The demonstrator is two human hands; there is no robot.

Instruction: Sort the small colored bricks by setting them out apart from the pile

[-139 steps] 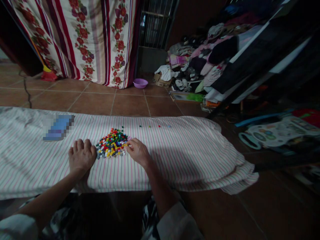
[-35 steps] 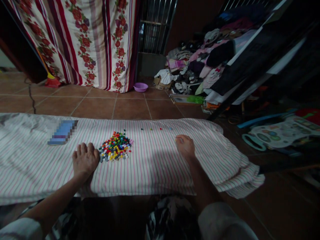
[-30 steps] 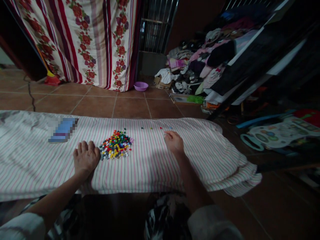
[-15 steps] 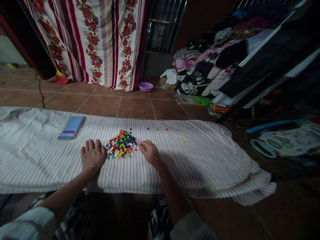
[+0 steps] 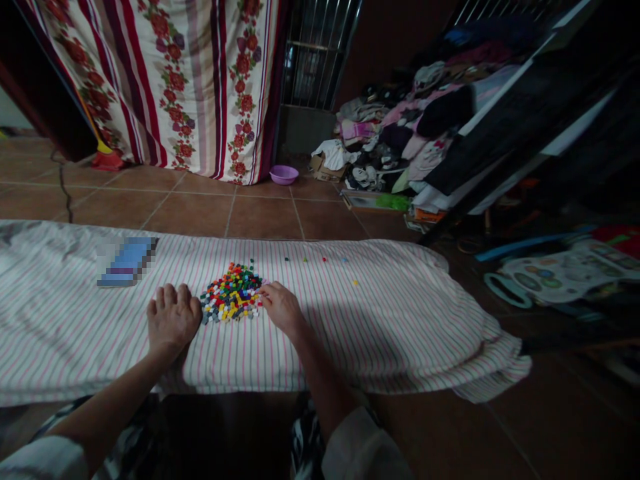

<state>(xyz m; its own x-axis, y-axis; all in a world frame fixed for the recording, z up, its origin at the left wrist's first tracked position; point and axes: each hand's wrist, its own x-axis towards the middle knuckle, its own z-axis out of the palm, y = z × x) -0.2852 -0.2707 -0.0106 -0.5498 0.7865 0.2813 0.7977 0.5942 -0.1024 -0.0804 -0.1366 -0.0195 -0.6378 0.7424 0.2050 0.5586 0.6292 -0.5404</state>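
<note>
By the heap of tiny, many-coloured plastic blocks point(image 5: 231, 291), your left hand point(image 5: 174, 315) lies flat; whether your right hand point(image 5: 281, 307) grips one, I can't tell. They look light and hard: pinch their sides.

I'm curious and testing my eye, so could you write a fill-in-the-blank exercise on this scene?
The left hand lies on a cloth patterned with ____.
The right hand is at the pile of small pieces, on its ____ side.
Right of that hand, the piece nearest the picture's bottom is ____.
The bowl on the floor is ____.
Missing words: stripes; right; yellow; purple.
</note>
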